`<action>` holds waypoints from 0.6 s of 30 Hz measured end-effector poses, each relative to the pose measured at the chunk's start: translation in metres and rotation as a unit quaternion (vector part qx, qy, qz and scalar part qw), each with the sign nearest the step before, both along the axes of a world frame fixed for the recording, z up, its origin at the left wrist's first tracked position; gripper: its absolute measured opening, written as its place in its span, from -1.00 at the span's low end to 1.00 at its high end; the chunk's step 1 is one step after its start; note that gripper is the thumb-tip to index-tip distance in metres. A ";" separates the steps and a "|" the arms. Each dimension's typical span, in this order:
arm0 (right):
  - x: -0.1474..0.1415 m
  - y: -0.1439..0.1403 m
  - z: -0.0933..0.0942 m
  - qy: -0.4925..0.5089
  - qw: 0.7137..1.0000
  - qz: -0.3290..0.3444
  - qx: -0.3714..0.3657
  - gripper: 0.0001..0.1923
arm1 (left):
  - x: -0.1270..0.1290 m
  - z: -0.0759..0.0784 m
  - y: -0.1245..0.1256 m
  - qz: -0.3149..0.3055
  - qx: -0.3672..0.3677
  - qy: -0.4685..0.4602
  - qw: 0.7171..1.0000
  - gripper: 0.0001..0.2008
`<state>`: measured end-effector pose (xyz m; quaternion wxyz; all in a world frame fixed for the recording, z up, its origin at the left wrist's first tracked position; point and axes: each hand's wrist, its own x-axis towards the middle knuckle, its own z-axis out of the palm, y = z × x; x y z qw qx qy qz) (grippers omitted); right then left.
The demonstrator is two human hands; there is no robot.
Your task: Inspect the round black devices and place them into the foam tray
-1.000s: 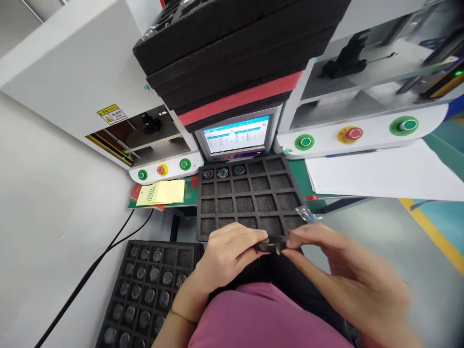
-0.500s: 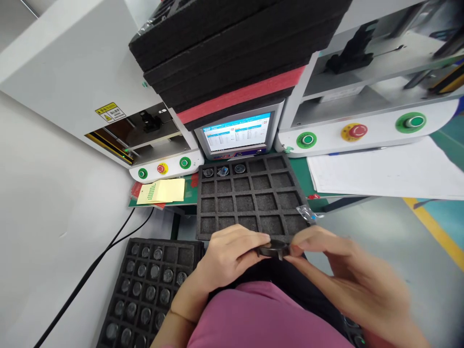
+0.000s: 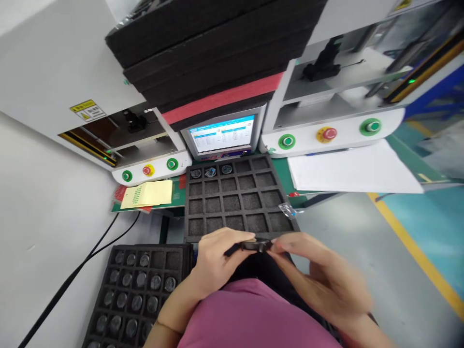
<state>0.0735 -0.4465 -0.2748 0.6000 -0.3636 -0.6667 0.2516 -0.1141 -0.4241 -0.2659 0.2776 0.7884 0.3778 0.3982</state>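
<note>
Left of the large black foam tray (image 3: 232, 203) and lower down, one similar black foam tray (image 3: 157, 259) carries round, glassy discs (image 3: 141, 279) in its pockets: three in the far row, five in the next. Beyond it, to the large tray's left, a yellow paper card (image 3: 154, 193) lies on the green bench (image 3: 177, 193), with a narrow gap up to the large tray's edge. Just in front of the large tray, the left hand (image 3: 217, 256) pinches one small, dark, curved piece (image 3: 258, 245) between thumb and fingers. The large tray shows five columns and four rows of square pockets, its near part reaching past the bench's front edge; three round pieces (image 3: 210, 172) fill the three leftmost pockets of its far row. At its right edge lies one crumpled clear plastic bag (image 3: 287, 210). The right hand (image 3: 322, 275), slightly blurred, has its thumb and fingertip grip closed on the dark piece's right end. Right of the large tray, white paper sheets (image 3: 351, 166) lie on the bench, and grey floor (image 3: 337, 232) opens below.
</note>
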 end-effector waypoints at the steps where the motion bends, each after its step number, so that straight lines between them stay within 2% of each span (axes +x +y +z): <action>1: 0.000 -0.001 -0.001 0.002 1.000 0.001 0.006 -0.57 | 0.002 -0.002 0.000 0.007 -0.010 0.002 1.000 -0.89; 4: 0.007 -0.007 -0.016 0.011 1.000 -0.022 -0.019 -0.61 | 0.006 -0.012 0.002 0.065 -0.040 0.002 0.997 -0.93; 7: 0.027 -0.007 -0.044 0.027 0.987 -0.139 -0.074 -0.69 | 0.007 -0.021 0.006 0.177 -0.122 -0.067 0.974 -0.94; 9: 0.045 0.004 -0.068 0.044 0.964 -0.234 -0.118 -0.69 | 0.008 -0.024 0.010 0.200 -0.201 -0.155 0.946 -0.89; 12: 0.069 0.031 -0.109 0.077 0.926 -0.309 -0.203 -0.53 | 0.010 -0.024 0.013 0.147 -0.315 -0.264 0.900 -0.75; 15: 0.078 0.052 -0.144 0.106 0.900 -0.310 -0.287 -0.45 | 0.012 -0.023 0.014 0.081 -0.414 -0.316 0.850 -0.68; 18: 0.074 0.057 -0.158 0.133 0.885 -0.292 -0.337 -0.55 | 0.014 -0.024 0.013 0.041 -0.483 -0.356 0.799 -0.65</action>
